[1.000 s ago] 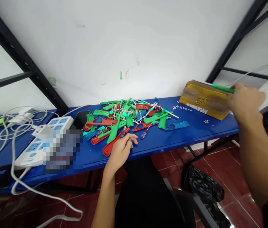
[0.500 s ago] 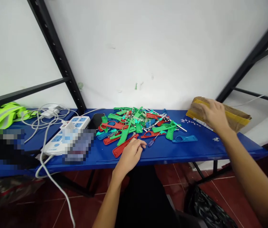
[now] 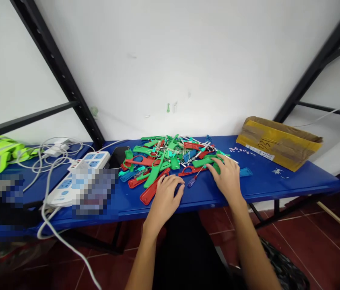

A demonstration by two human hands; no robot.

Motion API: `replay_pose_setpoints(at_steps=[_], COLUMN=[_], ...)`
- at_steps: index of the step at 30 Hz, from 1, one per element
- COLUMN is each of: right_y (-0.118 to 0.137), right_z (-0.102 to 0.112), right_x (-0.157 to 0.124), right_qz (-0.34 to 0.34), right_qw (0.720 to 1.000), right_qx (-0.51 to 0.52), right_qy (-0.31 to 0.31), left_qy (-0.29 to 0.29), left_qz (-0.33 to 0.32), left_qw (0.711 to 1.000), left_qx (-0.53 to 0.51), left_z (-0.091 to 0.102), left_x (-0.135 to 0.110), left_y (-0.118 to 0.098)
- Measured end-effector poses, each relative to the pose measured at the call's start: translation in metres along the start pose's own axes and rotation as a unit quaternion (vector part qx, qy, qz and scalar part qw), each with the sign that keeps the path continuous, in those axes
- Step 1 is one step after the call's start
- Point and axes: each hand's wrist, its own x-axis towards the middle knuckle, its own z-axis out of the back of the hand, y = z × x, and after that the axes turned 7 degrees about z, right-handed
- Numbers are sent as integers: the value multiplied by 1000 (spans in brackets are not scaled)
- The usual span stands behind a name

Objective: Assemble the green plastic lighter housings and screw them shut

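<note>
My left hand rests at the table's front with curved fingers apart and nothing visible in them. It is beside a red plastic half-shell. My right hand has its fingers spread over a green handle-shaped shell at the right side of the pile; whether it grips the shell is unclear. A small screwdriver with a purple handle lies between my hands. Behind them is a heap of green, red and blue lighter-like casings, mixed with metal rods and thin wires. A blue shell is partly hidden by my right hand.
An open cardboard box stands at the right, with small white bits before it. On the left are a white power strip, tangled cables, a dark phone and a neon vest. Black shelf posts flank the table.
My right hand has moved left from the cardboard box to the green shell in the pile. My left hand has stayed near the red half-shell, its fingers a little more spread.
</note>
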Motion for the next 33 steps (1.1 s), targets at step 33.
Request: replay_pose_setpoints(at_steps=[33], right_y=[-3], right_z=[-11], right_x=[-24], right_qz=[-212], right_qw=[971], right_qx=[51], right_qy=[-93], left_qy=[-192], left_qz=[-91], left_qw=[971], left_qx=[107], left_z=[7], left_x=[36], left_y=[-5])
